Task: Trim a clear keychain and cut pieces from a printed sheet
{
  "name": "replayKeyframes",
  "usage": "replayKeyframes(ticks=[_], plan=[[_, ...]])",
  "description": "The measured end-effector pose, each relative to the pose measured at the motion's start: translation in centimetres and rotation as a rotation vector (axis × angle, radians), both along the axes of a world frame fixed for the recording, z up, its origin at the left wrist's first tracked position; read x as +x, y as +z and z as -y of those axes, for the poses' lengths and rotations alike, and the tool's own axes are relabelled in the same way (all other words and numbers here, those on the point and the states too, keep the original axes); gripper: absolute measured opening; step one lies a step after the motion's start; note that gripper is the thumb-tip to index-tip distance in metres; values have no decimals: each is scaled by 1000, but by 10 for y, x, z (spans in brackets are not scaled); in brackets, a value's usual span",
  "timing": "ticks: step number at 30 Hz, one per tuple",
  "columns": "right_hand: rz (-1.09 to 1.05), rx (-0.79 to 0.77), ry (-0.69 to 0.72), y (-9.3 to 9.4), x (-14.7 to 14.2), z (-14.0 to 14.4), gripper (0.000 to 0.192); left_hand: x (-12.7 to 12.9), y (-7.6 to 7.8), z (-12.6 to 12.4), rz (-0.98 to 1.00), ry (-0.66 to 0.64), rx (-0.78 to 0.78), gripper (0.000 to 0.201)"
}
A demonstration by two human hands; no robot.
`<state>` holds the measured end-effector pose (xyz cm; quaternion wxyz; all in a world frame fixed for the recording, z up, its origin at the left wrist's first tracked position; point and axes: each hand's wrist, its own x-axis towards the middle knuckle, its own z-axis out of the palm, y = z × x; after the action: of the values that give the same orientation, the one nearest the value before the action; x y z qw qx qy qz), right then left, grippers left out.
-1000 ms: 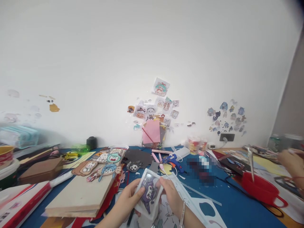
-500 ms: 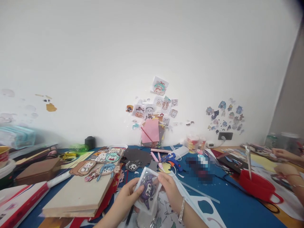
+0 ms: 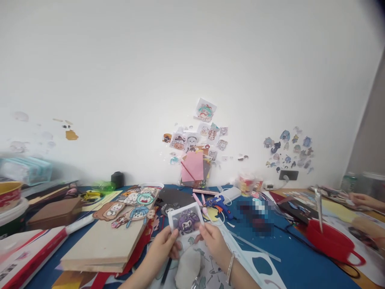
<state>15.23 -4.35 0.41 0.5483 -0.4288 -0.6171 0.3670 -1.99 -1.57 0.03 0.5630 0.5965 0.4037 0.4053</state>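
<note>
Lowest and closest, a pale, matte, round-edged piece (image 3: 187, 267), with a small shiny silvery item (image 3: 195, 281) against it, too blurred to name. Around these, a thin white sheet (image 3: 209, 263) marked with green shapes and fine dark lines; to the left, a slim dark stick (image 3: 166, 271). Just beyond, held up between the two hands, a flat, glossy, see-through square pouch (image 3: 187, 220) with a white border, slightly tilted, framing a purple cartoon figure. Pinched at its lower left corner by the left hand (image 3: 166, 241), thumb along the front, other fingers curled in underneath; nipped at its lower right corner between thumb and fingers of the right hand (image 3: 212, 241), with a silvery bracelet (image 3: 230, 269) around that wrist. To the left, a thick, straight-sided beige block (image 3: 99, 249), with flat cartoon cutouts (image 3: 140, 213) overlapping at its far end. To the right, on a smooth blue tabletop (image 3: 303, 261), a white sheet with rounded holes (image 3: 275, 273), then a red handled bowl (image 3: 331, 241) with a metal spoon (image 3: 319, 204) leaning in it. Farther back, a blue glue gun (image 3: 218, 200) with an orange trigger. Last, on a plain white wall (image 3: 150, 60), a flat pink sheet (image 3: 192, 167) among paper stickers.
</note>
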Motion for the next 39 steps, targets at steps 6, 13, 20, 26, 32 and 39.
replayKeyframes(ticks=[6, 13, 20, 26, 32, 39], plan=[[265, 46, -24, -12, 3, -7, 50, -11, -12, -12, -110, 46, 236, 41], [234, 5, -73, -13, 4, -12, 53, -8, -9, -5, -147, 10, 298, 35], [115, -74, -27, -19, 4, -16, 57, -6, -4, 0, -156, 32, 307, 34], [81, -97, -5, -20, 4, -16, 55, -8, -1, 4, -217, 39, 352, 26], [126, -81, -77, -17, 2, -13, 52, -7, 0, 7, -206, 39, 350, 23], [118, -30, -137, -18, 3, -14, 54, -3, -2, 6, -142, 13, 294, 31]])
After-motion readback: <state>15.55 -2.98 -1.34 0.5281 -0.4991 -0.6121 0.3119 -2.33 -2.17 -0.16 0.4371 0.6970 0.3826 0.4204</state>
